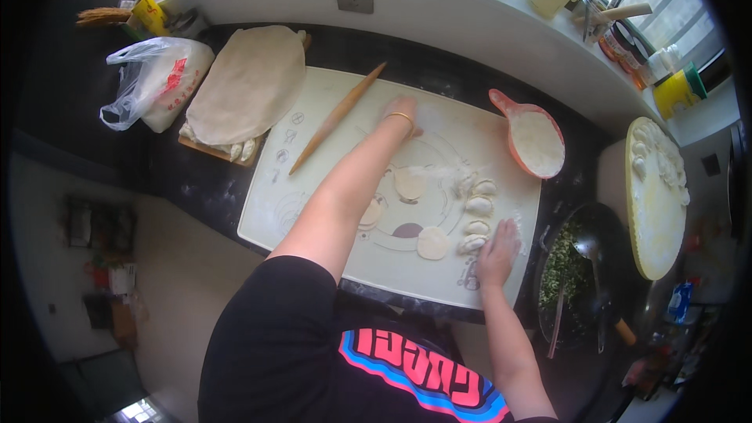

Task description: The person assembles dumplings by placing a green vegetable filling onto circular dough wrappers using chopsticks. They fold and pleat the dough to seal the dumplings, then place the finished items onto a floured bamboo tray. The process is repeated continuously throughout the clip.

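My left hand [403, 112], with a gold bangle at the wrist, reaches to the far side of the white pastry mat [329, 102]. Its fingers are blurred and partly hidden, so what they hold, if anything, does not show. My right hand [500, 257] lies with fingers stretched out on the mat's right side, beside several filled dumplings [479, 205]. Round dough wrappers lie in the middle: one wrapper [410, 183] near my left forearm, another wrapper [432, 243] closer to me. A tapered wooden rolling pin [337, 119] rests left of my left hand.
At the far right of the mat is a pink scoop [517, 121] of flour. A pan of chopped green filling [565, 266] with utensils stands right, below a round tray [654, 219] bearing dumplings. A dough sheet [251, 82] covers a board at left, next to a plastic bag [164, 82].
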A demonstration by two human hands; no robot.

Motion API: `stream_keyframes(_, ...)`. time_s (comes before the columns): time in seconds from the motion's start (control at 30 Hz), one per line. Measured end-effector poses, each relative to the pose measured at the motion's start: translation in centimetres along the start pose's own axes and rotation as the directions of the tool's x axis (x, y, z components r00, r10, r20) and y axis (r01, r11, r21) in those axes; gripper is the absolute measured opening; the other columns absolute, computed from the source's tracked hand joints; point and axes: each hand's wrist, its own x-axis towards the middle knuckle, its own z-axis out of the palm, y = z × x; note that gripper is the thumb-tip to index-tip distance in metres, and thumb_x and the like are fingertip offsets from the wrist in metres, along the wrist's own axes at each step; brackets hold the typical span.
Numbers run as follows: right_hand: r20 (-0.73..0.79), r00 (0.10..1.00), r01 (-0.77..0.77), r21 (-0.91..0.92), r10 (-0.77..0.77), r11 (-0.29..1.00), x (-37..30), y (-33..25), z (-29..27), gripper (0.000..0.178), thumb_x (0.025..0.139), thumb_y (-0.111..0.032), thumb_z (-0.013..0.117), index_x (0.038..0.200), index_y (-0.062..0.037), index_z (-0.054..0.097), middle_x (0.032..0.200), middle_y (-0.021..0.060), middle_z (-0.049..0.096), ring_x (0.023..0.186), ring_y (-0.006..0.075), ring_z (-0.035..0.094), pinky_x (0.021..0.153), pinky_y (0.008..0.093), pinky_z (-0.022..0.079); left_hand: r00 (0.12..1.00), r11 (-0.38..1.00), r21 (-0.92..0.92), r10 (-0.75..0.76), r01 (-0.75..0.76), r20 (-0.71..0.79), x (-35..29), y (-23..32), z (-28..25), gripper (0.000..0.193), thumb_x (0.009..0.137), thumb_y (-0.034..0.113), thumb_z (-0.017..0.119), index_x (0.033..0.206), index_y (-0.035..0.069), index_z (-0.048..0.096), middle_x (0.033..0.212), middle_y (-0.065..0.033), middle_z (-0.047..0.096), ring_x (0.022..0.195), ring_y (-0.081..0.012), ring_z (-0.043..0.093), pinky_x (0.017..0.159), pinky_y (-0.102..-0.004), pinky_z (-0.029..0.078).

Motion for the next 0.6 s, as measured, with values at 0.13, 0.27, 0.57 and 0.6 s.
stream_keyframes(0.13,0.019,1.000,-0.006,0.033,0.006,0.999,0.2,-0.3,-0.4,0.055,0.079,-0.013,0.047,0.131,-0.0039,0.035,0.139,0.0150,0.030,0.131,0.0273,0.024,0.108,0.0448,0.015,0.982,0.948,-0.302,0.049,-0.103,-0.183,-3.0,-1.5,0.2,0.035,0.076,0.022,0.062,0.105,0.004,0.053,0.092,-0.0204,0.058,0.093,-0.0359,0.055,0.081,-0.0410,0.044)
stream_keyframes(0.27,-0.004,1.000,0.006,0.025,-0.006,1.000,-0.1,0.1,0.1,0.055,0.079,-0.013,0.048,0.132,-0.0042,0.035,0.140,0.0147,0.029,0.131,0.0277,0.023,0.107,0.0454,0.015,0.816,0.919,-0.393,-0.194,-0.043,-0.544,-10.2,-11.3,-2.2,0.022,0.083,0.023,0.050,0.089,0.003,0.059,0.078,-0.0212,0.058,0.075,-0.0372,0.057,0.063,-0.0446,0.042)
stream_keyframes(0.57,-0.007,1.000,0.020,0.005,-0.020,1.000,-0.1,0.2,0.3,0.057,0.079,-0.012,0.048,0.133,-0.0043,0.033,0.140,0.0150,0.028,0.131,0.0283,0.023,0.107,0.0462,0.014,0.767,0.952,-0.004,-0.250,0.307,-0.591,-14.1,-25.6,-4.3,0.021,0.073,0.002,0.055,0.092,0.008,0.061,0.083,-0.0179,0.062,0.081,-0.0357,0.060,0.071,-0.0436,0.049)
stream_keyframes(0.6,-0.006,1.000,0.021,0.004,-0.021,1.000,-0.1,0.2,0.3,0.057,0.079,-0.012,0.048,0.133,-0.0042,0.033,0.140,0.0151,0.028,0.131,0.0284,0.023,0.107,0.0463,0.015,0.781,0.937,0.028,-0.275,0.349,-0.560,-13.5,-25.5,-4.2,0.022,0.072,0.002,0.055,0.093,0.008,0.060,0.083,-0.0177,0.062,0.081,-0.0357,0.060,0.071,-0.0435,0.049)
